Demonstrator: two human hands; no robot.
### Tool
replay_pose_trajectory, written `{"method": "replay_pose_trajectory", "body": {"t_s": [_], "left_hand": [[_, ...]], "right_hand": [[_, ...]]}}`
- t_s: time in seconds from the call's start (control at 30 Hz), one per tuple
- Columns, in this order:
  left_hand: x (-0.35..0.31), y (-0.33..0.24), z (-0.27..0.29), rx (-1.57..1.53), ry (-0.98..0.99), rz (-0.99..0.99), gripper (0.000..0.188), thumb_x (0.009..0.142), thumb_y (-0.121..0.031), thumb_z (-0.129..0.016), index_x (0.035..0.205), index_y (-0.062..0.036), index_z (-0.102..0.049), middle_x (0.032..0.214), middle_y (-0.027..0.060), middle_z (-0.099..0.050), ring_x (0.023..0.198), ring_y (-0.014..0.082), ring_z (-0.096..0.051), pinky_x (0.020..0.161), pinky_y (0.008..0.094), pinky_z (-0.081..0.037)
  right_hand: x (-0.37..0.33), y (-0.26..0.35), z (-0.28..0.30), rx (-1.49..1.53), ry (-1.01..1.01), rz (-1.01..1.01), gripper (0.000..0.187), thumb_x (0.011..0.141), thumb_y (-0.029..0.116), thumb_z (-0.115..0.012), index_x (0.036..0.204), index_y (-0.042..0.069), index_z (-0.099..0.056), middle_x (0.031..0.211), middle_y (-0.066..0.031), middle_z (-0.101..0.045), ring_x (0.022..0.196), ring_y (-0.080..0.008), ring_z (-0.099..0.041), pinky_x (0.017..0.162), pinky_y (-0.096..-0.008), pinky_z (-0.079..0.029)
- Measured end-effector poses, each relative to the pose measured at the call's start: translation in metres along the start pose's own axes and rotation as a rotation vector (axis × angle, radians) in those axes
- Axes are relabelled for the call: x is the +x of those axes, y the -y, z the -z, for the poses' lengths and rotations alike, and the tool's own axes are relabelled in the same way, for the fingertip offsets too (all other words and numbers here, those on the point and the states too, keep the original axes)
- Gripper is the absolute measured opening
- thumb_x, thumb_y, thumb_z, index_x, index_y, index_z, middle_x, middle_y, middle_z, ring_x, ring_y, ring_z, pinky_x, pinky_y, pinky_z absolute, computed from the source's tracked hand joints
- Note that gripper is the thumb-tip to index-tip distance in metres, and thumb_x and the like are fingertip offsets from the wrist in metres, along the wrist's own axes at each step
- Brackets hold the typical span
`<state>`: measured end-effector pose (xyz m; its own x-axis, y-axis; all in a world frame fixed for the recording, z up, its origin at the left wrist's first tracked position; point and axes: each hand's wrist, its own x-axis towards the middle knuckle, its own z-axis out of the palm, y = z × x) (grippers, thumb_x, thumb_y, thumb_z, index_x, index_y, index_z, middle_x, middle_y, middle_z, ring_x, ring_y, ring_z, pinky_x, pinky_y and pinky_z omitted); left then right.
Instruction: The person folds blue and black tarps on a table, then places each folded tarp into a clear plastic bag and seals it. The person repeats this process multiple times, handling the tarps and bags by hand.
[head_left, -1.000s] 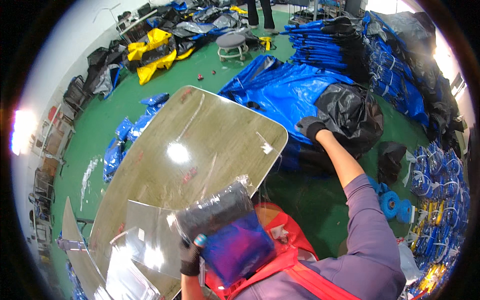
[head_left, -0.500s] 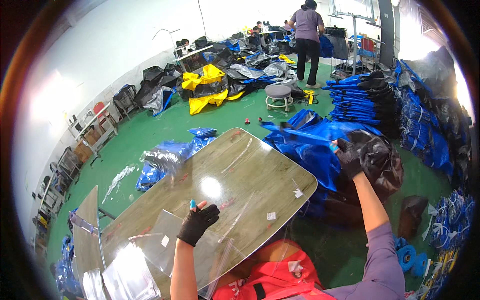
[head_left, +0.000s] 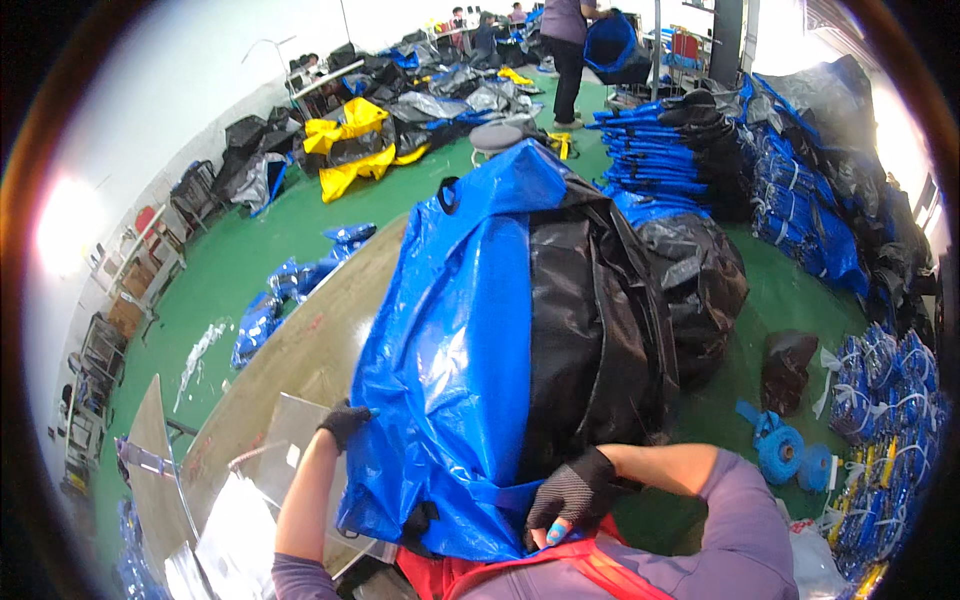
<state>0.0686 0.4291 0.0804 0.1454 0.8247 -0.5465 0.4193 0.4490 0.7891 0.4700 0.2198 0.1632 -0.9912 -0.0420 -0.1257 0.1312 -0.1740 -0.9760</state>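
A large blue-and-black bag (head_left: 450, 340) of shiny woven plastic lies spread before me, over the table and close to my body. Its left part is blue, its right part black, with a small dark loop at the far end. My left hand (head_left: 345, 425), in a dark glove, is closed on the bag's left edge. At the near edge, my right hand (head_left: 572, 495), gloved with bare fingertips and a light-blue wrap on one finger, is curled round the blue material. The bag hides much of the wood-patterned table (head_left: 270, 350).
Clear plastic sleeves (head_left: 240, 530) lie on the table's near left. Folded blue packets (head_left: 290, 280) are on the green floor beyond. Stacked blue-and-black bags (head_left: 660, 155), a grey stool (head_left: 497, 137) and a standing person (head_left: 567, 60) are farther off. Blue twine rolls (head_left: 778, 447) sit at right.
My right hand has pulled a bag from the pile at right across the table toward me. My left hand, open before, now grips its left edge. The view has shifted right.
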Motion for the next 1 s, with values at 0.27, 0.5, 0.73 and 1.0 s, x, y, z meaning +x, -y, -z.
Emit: {"method": "replay_pose_trajectory", "body": {"t_s": [0.27,0.5,0.73,1.0], "left_hand": [[-0.1,0.006,0.051,-0.205,-0.115,-0.284,0.045,0.083,-0.023,-0.07,0.122,-0.0046,-0.057,0.103,0.0063,-0.065,0.088,0.0181,-0.062,0.077,0.034,-0.053],[-0.074,0.023,0.013,0.099,-0.291,0.032,0.063,0.085,-0.053,-0.062,0.121,-0.0017,-0.058,0.11,0.0124,-0.066,0.098,0.0256,-0.063,0.083,0.04,-0.05],[-0.064,0.03,0.033,0.161,-0.496,-0.133,0.059,0.084,-0.043,-0.064,0.123,-0.0004,-0.055,0.117,0.0173,-0.064,0.104,0.0298,-0.061,0.09,0.0394,-0.047],[-0.072,0.044,0.042,-0.305,-0.205,-0.201,0.039,0.086,-0.031,-0.066,0.115,-0.0054,-0.06,0.092,0.004,-0.064,0.076,0.0151,-0.059,0.068,0.0306,-0.05]], "right_hand": [[-0.093,0.051,0.059,-1.097,-1.903,0.146,0.036,0.085,0.035,-0.065,0.1,0.002,-0.065,0.092,-0.0168,-0.067,0.088,-0.0282,-0.065,0.085,-0.0384,-0.051],[-0.168,-0.075,0.133,-0.954,-2.105,-1.06,0.048,0.086,0.033,-0.06,0.122,0.002,-0.057,0.104,-0.0257,-0.064,0.101,-0.0384,-0.061,0.089,-0.0472,-0.047],[-0.255,-0.099,0.133,-0.301,-2.218,-0.349,0.055,0.084,0.044,-0.067,0.117,0.0,-0.063,0.105,-0.016,-0.067,0.099,-0.0243,-0.06,0.087,-0.0363,-0.046],[-0.199,0.007,0.133,-0.607,-2.03,0.065,0.047,0.089,0.039,-0.061,0.113,-0.001,-0.065,0.103,-0.0174,-0.069,0.092,-0.0231,-0.064,0.081,-0.0368,-0.048]]}}
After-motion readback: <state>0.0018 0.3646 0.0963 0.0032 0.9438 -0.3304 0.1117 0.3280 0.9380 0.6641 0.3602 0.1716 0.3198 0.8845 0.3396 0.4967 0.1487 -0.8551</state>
